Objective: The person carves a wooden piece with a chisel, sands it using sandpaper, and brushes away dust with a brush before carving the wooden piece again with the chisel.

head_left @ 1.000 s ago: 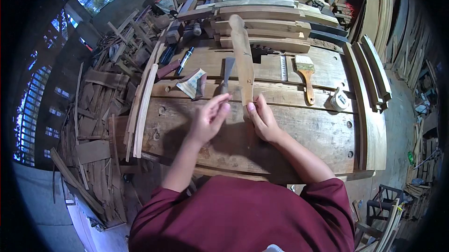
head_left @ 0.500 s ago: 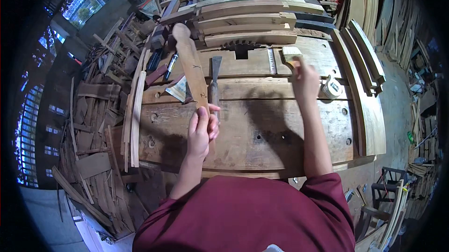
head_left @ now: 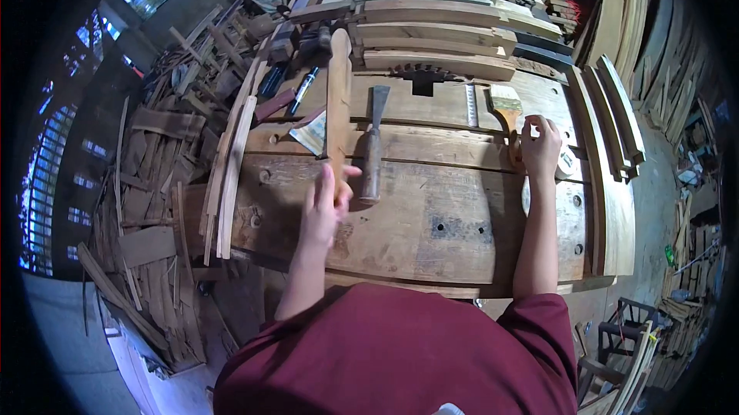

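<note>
My left hand [head_left: 325, 203] is closed round the lower end of a long, shaped wooden piece [head_left: 339, 99], which points away from me with its rounded end at the top. Beside that piece a chisel [head_left: 372, 157] lies on the workbench [head_left: 392, 242], blade pointing away. A paintbrush [head_left: 506, 107] rests on the bench at the right, pale bristles farthest from me. Just right of its handle is my right hand [head_left: 541, 145], fingers curved and apart, with nothing visible in them. Partly hidden behind that hand sits a white tape measure [head_left: 566, 161].
A metal ruler [head_left: 471, 105] lies left of the brush. Sandpaper [head_left: 311, 132] and a marker [head_left: 305, 90] are at the left. Stacked boards [head_left: 431, 34] line the bench's back, and long strips [head_left: 604, 207] lie along its right edge. Scrap wood [head_left: 158, 261] fills the left floor.
My right hand has put the paintbrush down on the bench and let go, moving slightly right. The wooden piece in my left hand has swung more upright in view. The view has shifted a little.
</note>
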Tool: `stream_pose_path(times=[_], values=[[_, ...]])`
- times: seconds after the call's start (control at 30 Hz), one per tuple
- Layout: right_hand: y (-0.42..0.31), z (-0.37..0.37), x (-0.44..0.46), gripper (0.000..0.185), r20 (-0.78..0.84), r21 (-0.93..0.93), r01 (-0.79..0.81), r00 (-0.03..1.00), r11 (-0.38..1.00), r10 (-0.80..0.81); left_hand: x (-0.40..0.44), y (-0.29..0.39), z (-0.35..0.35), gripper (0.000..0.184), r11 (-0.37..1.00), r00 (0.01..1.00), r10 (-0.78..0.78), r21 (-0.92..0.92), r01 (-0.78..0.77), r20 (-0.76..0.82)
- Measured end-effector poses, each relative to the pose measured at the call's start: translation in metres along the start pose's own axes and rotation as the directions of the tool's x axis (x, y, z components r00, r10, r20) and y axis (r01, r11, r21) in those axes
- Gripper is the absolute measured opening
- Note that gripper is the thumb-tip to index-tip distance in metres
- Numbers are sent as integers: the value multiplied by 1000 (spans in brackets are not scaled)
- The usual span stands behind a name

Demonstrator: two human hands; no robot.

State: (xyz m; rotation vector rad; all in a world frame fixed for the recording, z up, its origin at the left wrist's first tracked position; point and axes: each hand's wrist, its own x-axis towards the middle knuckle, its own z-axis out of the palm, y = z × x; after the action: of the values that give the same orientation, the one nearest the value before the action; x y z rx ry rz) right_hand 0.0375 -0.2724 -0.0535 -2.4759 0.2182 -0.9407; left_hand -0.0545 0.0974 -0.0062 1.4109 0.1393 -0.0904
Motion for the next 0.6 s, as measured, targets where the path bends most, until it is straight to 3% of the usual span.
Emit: stream_pose_path(times=[0.07, 0.13, 0.2, 0.27, 0.3, 0.33, 0.4, 0.47, 0.5, 0.53, 0.57, 0.6], values=[[-10, -2, -1, 10, 31, -17, 15, 999, 1000, -14, 29, -24, -37, 31, 891, 953, 272, 409, -197, -133], [-13, 0, -1, 11, 36, 40, 58, 998, 998, -60, 40, -2, -40, 21, 567, 804, 579, 774, -282, -131], [-19, -1, -2, 11, 44, 62, 83, 995, 995, -86, 49, 10, -44, 22, 577, 861, 487, 794, -191, -146], [-32, -3, -4, 12, 74, 58, 54, 996, 997, -58, 64, 4, -47, 23, 485, 910, 415, 848, -213, -9], [-33, -2, -5, 13, 74, 78, 96, 992, 992, -101, 70, -2, -48, 26, 382, 874, 484, 885, -266, 54], [-37, -1, -6, 13, 73, 80, 97, 992, 992, -103, 77, -10, -53, 26, 382, 873, 485, 885, -266, 53], [-49, -1, -10, 12, 127, 199, 167, 973, 966, -194, 90, -21, -60, 28, 197, 858, 477, 928, -315, 190], [-67, -1, -19, 13, 191, 334, 130, 961, 934, -202, 85, -11, -49, 28, 231, 868, 461, 920, -318, 184], [-70, 3, -21, 14, 251, 474, 120, 931, 872, -265, 79, -7, -42, 28, 480, 901, 418, 813, -329, 118], [-83, 1, -24, 21, 358, 612, -29, 902, 791, -244, 71, -2, -32, 28, 695, 933, 354, 649, -311, 67], [-84, 7, -31, 29, 547, 689, -294, 810, 663, -209, 60, 4, -19, 26, 732, 876, 469, 505, -457, 111], [-94, 3, -34, 43, 637, 711, -419, 724, 565, -265, 46, 17, -9, 26, 732, 877, 467, 504, -457, 117]])
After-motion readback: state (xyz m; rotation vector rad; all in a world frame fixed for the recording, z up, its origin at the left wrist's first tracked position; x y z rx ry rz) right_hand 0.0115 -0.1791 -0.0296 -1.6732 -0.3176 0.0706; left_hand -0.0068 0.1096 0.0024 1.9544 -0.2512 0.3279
